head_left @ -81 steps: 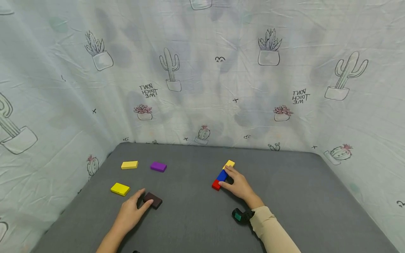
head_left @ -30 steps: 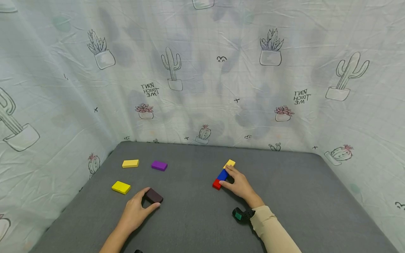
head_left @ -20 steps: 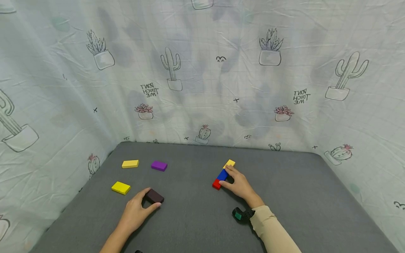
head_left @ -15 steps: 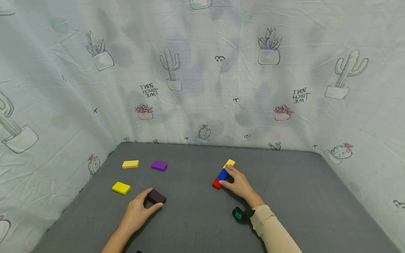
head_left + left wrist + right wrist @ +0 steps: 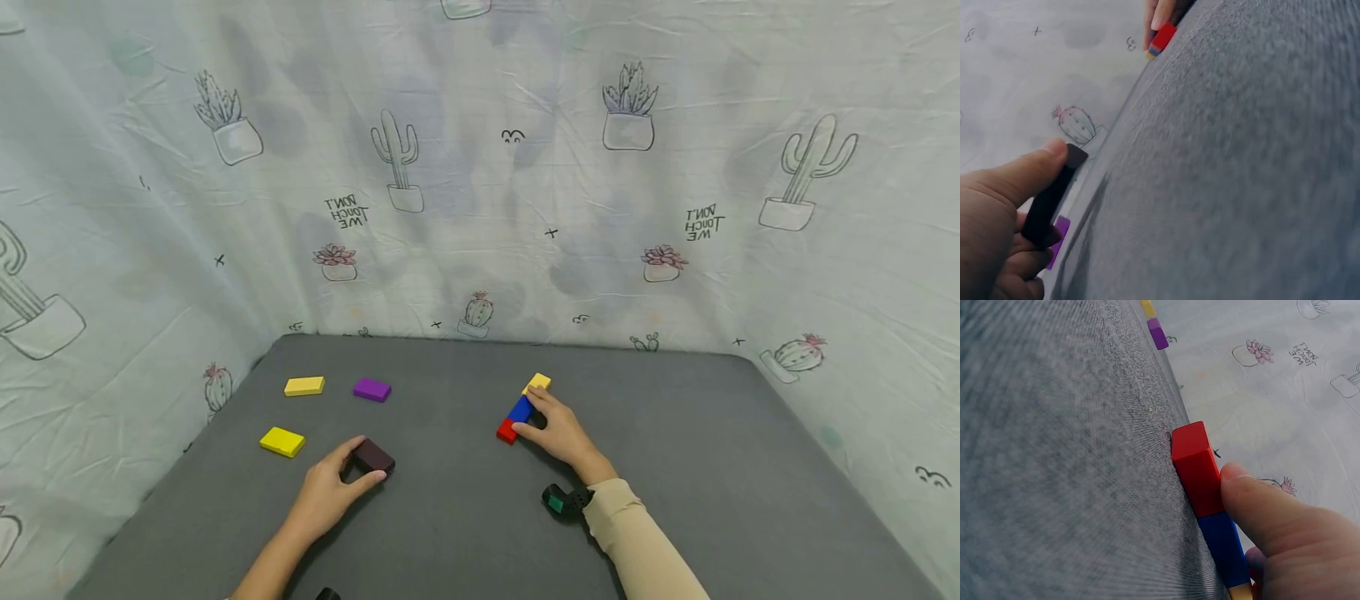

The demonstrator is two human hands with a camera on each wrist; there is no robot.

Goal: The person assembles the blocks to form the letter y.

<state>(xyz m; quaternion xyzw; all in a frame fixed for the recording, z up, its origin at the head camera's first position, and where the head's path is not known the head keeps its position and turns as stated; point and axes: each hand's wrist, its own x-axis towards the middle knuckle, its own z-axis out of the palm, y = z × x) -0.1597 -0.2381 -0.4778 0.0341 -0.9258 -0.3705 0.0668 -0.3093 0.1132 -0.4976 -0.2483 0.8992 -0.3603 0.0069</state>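
Note:
My left hand (image 5: 324,492) pinches a dark brown block (image 5: 373,456) by its ends between thumb and fingers. In the left wrist view the same block (image 5: 1054,203) is seen edge-on, close over the grey table. My right hand (image 5: 558,427) holds a slanting row of small blocks on the table. The row has a red block (image 5: 507,432) nearest me, a blue block (image 5: 519,409) in the middle and a yellow block (image 5: 537,382) at the far end. Its thumb lies at the red block's side; its index finger reaches across near the blue-yellow joint, partly hiding both.
Three loose blocks lie at the left: a pale yellow block (image 5: 303,386), a purple block (image 5: 372,389) and a brighter yellow block (image 5: 282,442). The grey tabletop (image 5: 435,517) ends at a cactus-print curtain (image 5: 450,167). A black wrist device (image 5: 566,500) sits by the right sleeve.
My left hand has gone from reaching over the dark block to gripping it, and has shifted it slightly right and away from me. The right hand and its row stay put.

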